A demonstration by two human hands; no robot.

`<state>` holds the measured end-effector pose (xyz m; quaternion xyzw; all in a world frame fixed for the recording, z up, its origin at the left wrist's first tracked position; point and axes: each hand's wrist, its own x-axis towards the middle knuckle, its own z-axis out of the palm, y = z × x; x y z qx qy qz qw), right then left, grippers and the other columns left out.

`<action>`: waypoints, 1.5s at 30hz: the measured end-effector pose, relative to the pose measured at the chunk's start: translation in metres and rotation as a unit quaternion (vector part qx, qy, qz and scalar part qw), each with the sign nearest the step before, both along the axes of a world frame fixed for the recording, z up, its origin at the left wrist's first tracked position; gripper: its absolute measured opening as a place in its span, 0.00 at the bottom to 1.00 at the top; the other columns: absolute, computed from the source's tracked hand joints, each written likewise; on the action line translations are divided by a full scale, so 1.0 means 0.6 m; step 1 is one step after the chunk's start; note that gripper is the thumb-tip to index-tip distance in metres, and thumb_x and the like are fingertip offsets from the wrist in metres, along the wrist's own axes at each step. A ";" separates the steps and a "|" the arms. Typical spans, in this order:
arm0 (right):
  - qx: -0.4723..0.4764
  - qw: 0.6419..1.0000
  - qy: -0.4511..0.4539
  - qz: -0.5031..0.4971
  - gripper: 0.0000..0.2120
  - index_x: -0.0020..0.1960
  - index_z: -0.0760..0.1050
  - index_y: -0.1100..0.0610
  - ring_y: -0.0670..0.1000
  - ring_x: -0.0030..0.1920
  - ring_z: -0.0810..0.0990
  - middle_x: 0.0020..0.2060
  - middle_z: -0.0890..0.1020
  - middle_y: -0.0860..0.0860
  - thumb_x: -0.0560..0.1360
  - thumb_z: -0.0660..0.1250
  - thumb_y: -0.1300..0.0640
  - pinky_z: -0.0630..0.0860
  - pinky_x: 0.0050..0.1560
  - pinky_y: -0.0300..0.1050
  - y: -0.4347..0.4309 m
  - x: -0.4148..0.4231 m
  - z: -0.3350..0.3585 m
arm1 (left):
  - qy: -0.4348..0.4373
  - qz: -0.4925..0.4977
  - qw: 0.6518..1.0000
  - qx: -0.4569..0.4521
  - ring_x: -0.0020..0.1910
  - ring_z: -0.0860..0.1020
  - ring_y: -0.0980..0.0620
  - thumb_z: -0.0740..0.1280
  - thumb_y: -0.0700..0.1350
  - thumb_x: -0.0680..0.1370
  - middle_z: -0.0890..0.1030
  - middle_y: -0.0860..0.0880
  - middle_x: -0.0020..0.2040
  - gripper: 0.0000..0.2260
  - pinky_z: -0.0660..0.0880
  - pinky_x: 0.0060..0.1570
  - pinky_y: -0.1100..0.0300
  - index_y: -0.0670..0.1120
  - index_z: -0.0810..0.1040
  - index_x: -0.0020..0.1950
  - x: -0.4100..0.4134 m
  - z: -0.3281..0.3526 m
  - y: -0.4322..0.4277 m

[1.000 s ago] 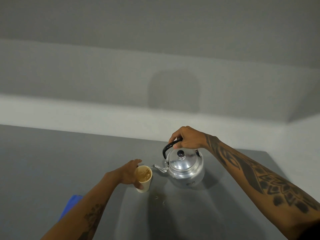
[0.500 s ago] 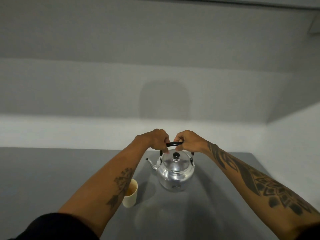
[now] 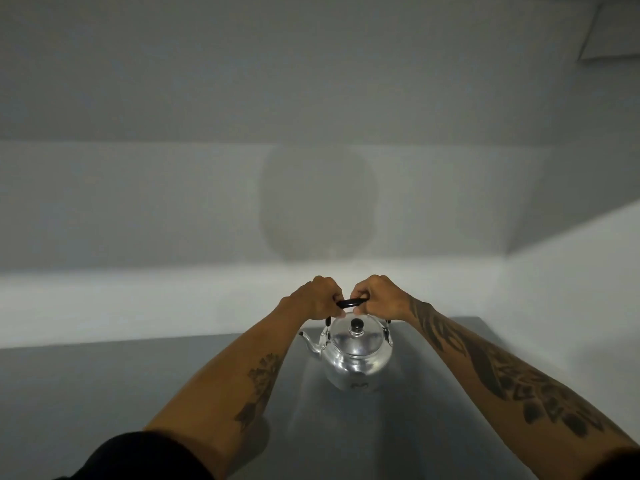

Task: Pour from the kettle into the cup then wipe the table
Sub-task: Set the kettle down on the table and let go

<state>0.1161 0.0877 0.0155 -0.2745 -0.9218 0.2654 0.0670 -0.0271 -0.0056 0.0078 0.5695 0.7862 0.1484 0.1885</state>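
A shiny metal kettle (image 3: 358, 358) with a black lid knob stands upright on the grey table (image 3: 86, 393), spout pointing left. Its black handle (image 3: 351, 302) arches over the lid. My left hand (image 3: 320, 299) grips the left end of the handle and my right hand (image 3: 375, 297) grips the right end, knuckles nearly touching. The cup is hidden behind my left forearm. No cloth is in view.
The table's far edge runs just behind the kettle, its right corner at the far right. Beyond it rise pale walls (image 3: 311, 133) that meet in a corner on the right.
My left hand left the cup and joined the right on the kettle handle. The kettle now stands level, farther back. My view tilted up, so the cup and blue cloth dropped out of sight.
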 end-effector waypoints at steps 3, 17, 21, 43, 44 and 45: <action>-0.001 1.000 -0.016 0.003 0.09 0.48 0.83 0.60 0.49 0.40 0.78 0.38 0.81 0.51 0.68 0.73 0.65 0.69 0.38 0.34 0.042 -0.005 -0.020 | 0.001 0.005 1.000 -0.002 0.42 0.78 0.47 0.73 0.47 0.71 0.79 0.47 0.43 0.09 0.75 0.45 0.55 0.45 0.82 0.48 0.001 -0.020 0.037; 0.007 0.999 -0.038 0.010 0.10 0.48 0.82 0.61 0.51 0.43 0.80 0.39 0.81 0.51 0.67 0.73 0.66 0.77 0.46 0.43 0.134 -0.030 -0.072 | -0.005 0.047 0.999 0.020 0.46 0.81 0.46 0.74 0.47 0.71 0.83 0.46 0.46 0.11 0.78 0.48 0.54 0.46 0.83 0.51 -0.005 -0.081 0.118; 0.007 0.999 -0.042 0.000 0.09 0.47 0.82 0.60 0.50 0.41 0.78 0.35 0.79 0.48 0.66 0.74 0.65 0.72 0.41 0.39 0.144 -0.038 -0.073 | 0.001 0.056 0.998 0.027 0.46 0.81 0.46 0.74 0.47 0.71 0.83 0.45 0.48 0.11 0.78 0.50 0.53 0.46 0.83 0.52 -0.010 -0.082 0.125; -0.005 0.998 -0.068 0.000 0.12 0.50 0.80 0.58 0.53 0.46 0.79 0.44 0.80 0.52 0.67 0.73 0.63 0.76 0.46 0.44 0.155 -0.062 -0.085 | 0.017 0.065 0.998 0.007 0.56 0.78 0.46 0.70 0.48 0.73 0.78 0.46 0.58 0.17 0.75 0.53 0.55 0.50 0.77 0.61 -0.021 -0.079 0.129; -0.010 0.997 -0.072 0.000 0.14 0.53 0.79 0.57 0.53 0.48 0.79 0.46 0.81 0.53 0.67 0.73 0.61 0.77 0.48 0.45 0.154 -0.060 -0.083 | 0.016 0.067 0.998 0.013 0.58 0.78 0.46 0.70 0.48 0.73 0.77 0.47 0.61 0.19 0.74 0.57 0.54 0.50 0.75 0.64 -0.020 -0.074 0.125; -0.012 0.997 -0.071 -0.002 0.16 0.56 0.78 0.57 0.54 0.51 0.80 0.50 0.81 0.53 0.68 0.73 0.59 0.77 0.52 0.45 0.151 -0.057 -0.079 | 0.019 0.068 0.997 0.020 0.60 0.77 0.47 0.69 0.49 0.74 0.77 0.46 0.63 0.21 0.73 0.60 0.53 0.51 0.73 0.67 -0.018 -0.068 0.120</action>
